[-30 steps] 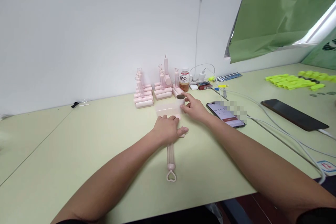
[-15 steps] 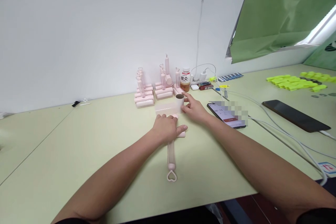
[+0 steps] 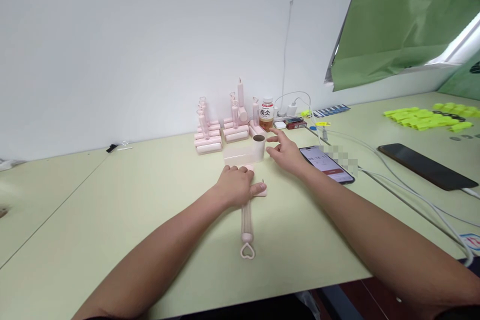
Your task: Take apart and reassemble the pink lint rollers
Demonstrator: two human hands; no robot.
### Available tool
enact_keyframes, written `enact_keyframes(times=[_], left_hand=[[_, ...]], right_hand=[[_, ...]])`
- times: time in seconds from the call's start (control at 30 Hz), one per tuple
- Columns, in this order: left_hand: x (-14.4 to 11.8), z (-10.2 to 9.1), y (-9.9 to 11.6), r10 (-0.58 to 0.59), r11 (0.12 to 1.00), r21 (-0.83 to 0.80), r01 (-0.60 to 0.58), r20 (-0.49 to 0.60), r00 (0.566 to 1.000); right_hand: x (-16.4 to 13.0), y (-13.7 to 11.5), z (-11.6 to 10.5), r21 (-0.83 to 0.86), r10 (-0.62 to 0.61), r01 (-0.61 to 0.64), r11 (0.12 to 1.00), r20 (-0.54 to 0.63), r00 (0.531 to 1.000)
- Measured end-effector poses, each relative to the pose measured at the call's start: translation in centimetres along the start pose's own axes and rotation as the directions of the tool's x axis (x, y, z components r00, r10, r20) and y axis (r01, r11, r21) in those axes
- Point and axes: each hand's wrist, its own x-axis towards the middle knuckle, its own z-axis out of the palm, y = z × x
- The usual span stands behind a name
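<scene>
A pink lint roller (image 3: 246, 225) lies on the pale green table (image 3: 150, 220), its heart-shaped handle end toward me. My left hand (image 3: 237, 186) presses down on the roller's head, thumb stretched along it. Just beyond lies a translucent white roll (image 3: 245, 153) with a dark core facing right. My right hand (image 3: 288, 150) hovers beside that core with fingers spread, holding nothing.
Stacks of pink rollers (image 3: 221, 127) stand by the wall, next to an amber bottle (image 3: 266, 113) and chargers with white cables (image 3: 393, 175). A lit phone (image 3: 327, 163) lies right of my hand, a dark phone (image 3: 427, 165) farther right. Yellow-green pieces (image 3: 423, 117) lie far right.
My right hand has come off the end of the white roll and drawn slightly right, fingers spread. My left hand stays on the roller head.
</scene>
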Motion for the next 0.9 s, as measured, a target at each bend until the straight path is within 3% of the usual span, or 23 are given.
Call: enact_keyframes(times=[0.27,0.4,0.5,0.57,0.67,0.77,0.83,0.9], left_hand=[[-1.8,0.0,2.0,0.035,0.999,0.028,-0.033,-0.067,0.997],[-3.3,0.4,3.3,0.079,0.995,0.062,-0.076,-0.060,0.995],[-3.9,0.8,3.0,0.053,0.995,0.086,-0.049,-0.043,0.998],[-4.3,0.9,2.4,0.022,0.998,0.067,-0.020,-0.033,0.999],[-5.4,0.7,1.5,-0.034,0.998,-0.060,0.033,-0.008,0.999],[-6.9,0.4,0.5,-0.081,0.957,-0.281,0.078,0.000,0.997],[-7.9,0.1,-0.1,-0.105,0.901,-0.425,0.092,-0.007,0.994],[-8.5,-0.2,-0.6,-0.123,0.837,-0.541,0.087,-0.031,0.992]], right_hand=[[0.0,-0.1,-0.9,0.046,0.019,-0.009,0.999,-0.225,0.974],[-0.2,-0.6,-1.2,0.112,0.008,0.023,0.993,-0.273,0.962],[-0.7,-1.4,-1.2,0.132,-0.010,0.045,0.990,-0.257,0.966],[-1.3,-2.0,-1.1,0.127,-0.035,0.058,0.990,-0.178,0.983],[-2.3,-2.6,-0.1,0.088,-0.177,0.167,0.982,0.111,0.978],[-3.3,-2.8,1.7,0.016,-0.386,0.410,0.912,0.376,0.843],[-3.8,-2.8,3.0,-0.018,-0.463,0.529,0.848,0.460,0.758],[-4.1,-2.9,4.0,-0.038,-0.492,0.588,0.808,0.505,0.709]])
